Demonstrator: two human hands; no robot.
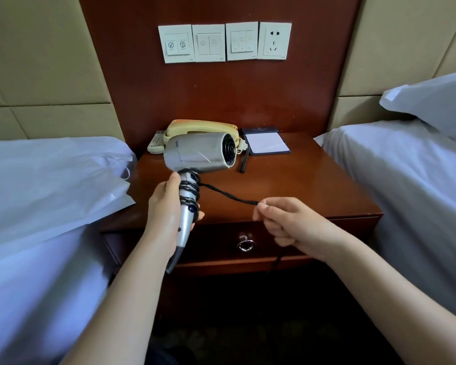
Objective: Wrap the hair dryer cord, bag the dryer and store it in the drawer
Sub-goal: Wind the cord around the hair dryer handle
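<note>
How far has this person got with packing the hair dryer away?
Early on. Several turns of the black cord already sit around the handle of the hair dryer, which the left hand grips. The right hand is pinching the loose cord, pulled out to the side, so wrapping is in hand. The white bag lies on the bed, and the drawer looks closed. Bagging and storing are left.

Telephone (pixel 200 127): lower part hidden behind the hair dryer (pixel 198 154).
Remote control (pixel 156 144): partly covered by the telephone; buttons too small to read.
Cord (pixel 229 196): free end hidden inside the right hand (pixel 287 222).
Plastic bag (pixel 50 180): print cut off at the left edge.
Switch plates (pixel 224 42): symbols illegible.
</note>
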